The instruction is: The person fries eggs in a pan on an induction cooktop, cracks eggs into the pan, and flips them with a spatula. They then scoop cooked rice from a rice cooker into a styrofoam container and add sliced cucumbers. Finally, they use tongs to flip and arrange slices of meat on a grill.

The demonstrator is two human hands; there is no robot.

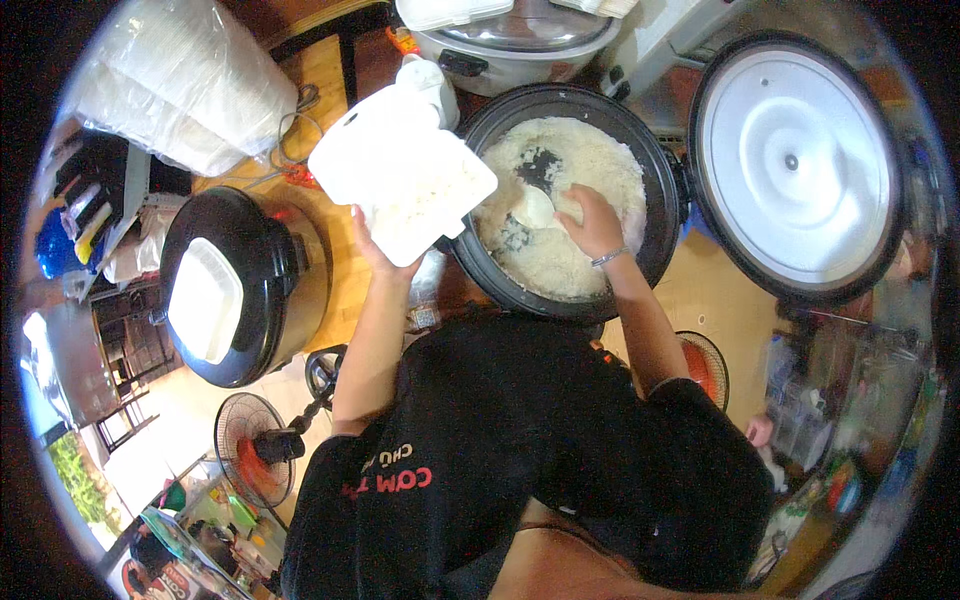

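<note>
My left hand point(384, 253) holds an open white foam takeaway box point(360, 154) from below, tilted beside the cooker. Some cooked rice point(429, 201) lies in its nearer half. My right hand point(598, 225) grips a white rice paddle point(535, 207), whose blade is down in the rice cooker point(666, 154). White rice point(592, 146) covers most of the cooker's inside, and dark patches of the pot show through. The cooker's round lid point(795, 225) stands raised on the right, its metal inner face towards me. The paddle's handle is mostly hidden by my fingers.
A second cooker with a black lid point(259, 217) stands left, a white plastic tub point(204, 300) on top. Plastic-wrapped white containers point(195, 90) are stacked behind it. A lidded steel pot point(510, 71) sits beyond the open cooker. Standing fans point(251, 450) are low on both sides.
</note>
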